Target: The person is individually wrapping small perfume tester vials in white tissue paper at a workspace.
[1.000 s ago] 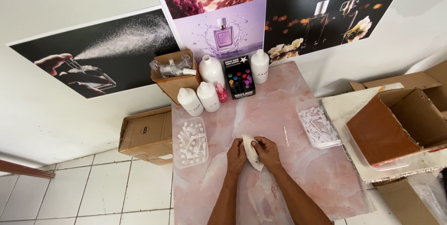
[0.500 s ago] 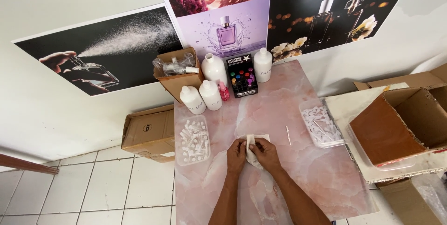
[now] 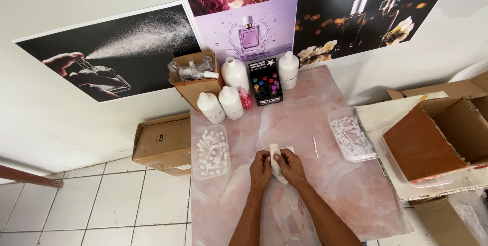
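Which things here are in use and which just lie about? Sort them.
In hand:
left hand
right hand
small white item held between both

Lying about:
tray of small vials
tray of white caps
white bottles
open cardboard box

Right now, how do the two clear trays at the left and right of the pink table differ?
The left tray lies wholly on the pink table and holds small clear vials with pale caps. The right tray sits at the table's right edge, angled, and holds white, thin pieces too small to identify. The left tray lies nearer the left hand, the right tray nearer the right hand. Both are clear, shallow and rectangular.
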